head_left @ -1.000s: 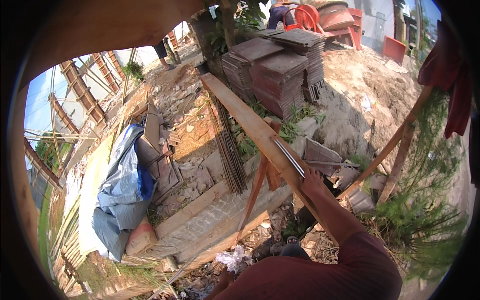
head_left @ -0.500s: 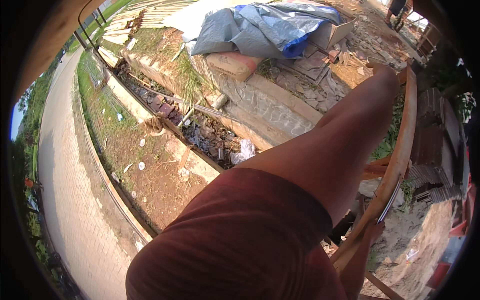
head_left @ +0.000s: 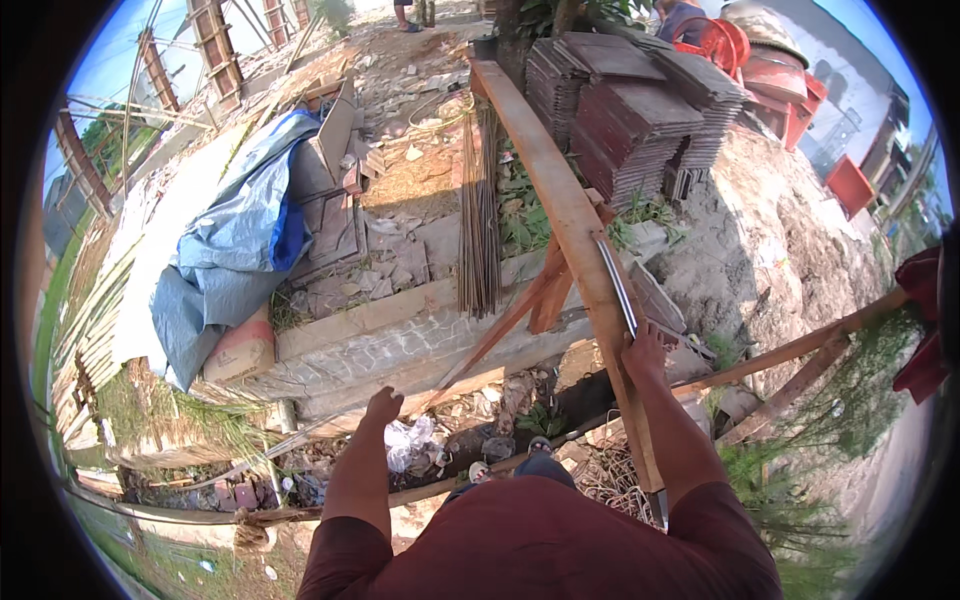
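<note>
the left hand (head_left: 384,405) is back from the beam's (head_left: 540,150) far end, leaving the right hand (head_left: 643,352) alone at the silver strip (head_left: 615,285). whether either's fingers are clamped, i cannot tell.

Hands: two, left hand (head_left: 383,405) lower centre, right hand (head_left: 645,352) right of centre. Long wooden plank (head_left: 555,185), centre to top: one. Slim silver strip (head_left: 617,287), right of centre: one. Tarpaulin (head_left: 225,255), left: one. Sack (head_left: 240,350), below it: one. Tile stacks (head_left: 635,130), upper right: at least three. Bundle of thin rods (head_left: 480,240), upper centre: one; rods uncountable. Concrete mixer (head_left: 775,75), upper right: one.
</note>
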### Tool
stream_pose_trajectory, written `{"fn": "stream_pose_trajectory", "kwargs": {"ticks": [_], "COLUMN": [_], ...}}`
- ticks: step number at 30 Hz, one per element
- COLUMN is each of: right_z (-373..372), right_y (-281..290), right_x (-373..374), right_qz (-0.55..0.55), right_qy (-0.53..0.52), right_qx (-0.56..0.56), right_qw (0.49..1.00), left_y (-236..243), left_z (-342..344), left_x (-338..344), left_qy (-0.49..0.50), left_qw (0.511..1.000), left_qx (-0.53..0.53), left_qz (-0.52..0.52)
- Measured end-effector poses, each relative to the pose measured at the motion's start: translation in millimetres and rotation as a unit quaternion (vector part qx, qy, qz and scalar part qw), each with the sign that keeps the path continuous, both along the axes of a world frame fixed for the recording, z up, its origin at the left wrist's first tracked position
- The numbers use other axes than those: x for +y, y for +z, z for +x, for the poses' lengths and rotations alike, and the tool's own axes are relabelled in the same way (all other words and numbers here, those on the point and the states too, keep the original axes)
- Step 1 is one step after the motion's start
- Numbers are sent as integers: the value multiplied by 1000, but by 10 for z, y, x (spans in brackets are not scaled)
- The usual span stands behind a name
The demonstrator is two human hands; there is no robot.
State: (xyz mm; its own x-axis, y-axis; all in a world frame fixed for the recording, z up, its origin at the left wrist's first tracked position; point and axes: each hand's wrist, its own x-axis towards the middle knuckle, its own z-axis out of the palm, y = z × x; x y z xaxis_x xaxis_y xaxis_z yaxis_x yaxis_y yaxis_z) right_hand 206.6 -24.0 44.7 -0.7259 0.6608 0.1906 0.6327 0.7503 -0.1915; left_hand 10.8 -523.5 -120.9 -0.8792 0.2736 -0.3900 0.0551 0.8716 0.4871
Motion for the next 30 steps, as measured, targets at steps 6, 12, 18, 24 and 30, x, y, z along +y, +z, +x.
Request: {"fn": "stream_pose_trajectory", "kwargs": {"ticks": [6, 12, 18, 24, 30], "right_z": [-19, -14, -63, -34, -26], "right_y": [-168, -63, -152, -276, -268], "right_x": [104, 119, 91, 165, 194], "right_qz": [-42, -71, -22, 10, 5], "right_qy": [-5, -7, 16, 25, 35], "right_qx": [9, 9, 11, 3, 17], "right_qw": [999, 997, 1000, 1000, 999], "left_y": [-1095, -701, -78, 3581, 5146], "left_z": [2634, 3064, 1757, 594, 1123], "left_x": [-1213, -1292, -781, -53, 354], "left_qy": [147, 312, 449, -17, -439], "left_qw": [938, 898, 821, 648, 465], "left_qx": [-279, -305, -106, 165, 143], "left_qz": [-143, -62, 335, 744, 755]}}
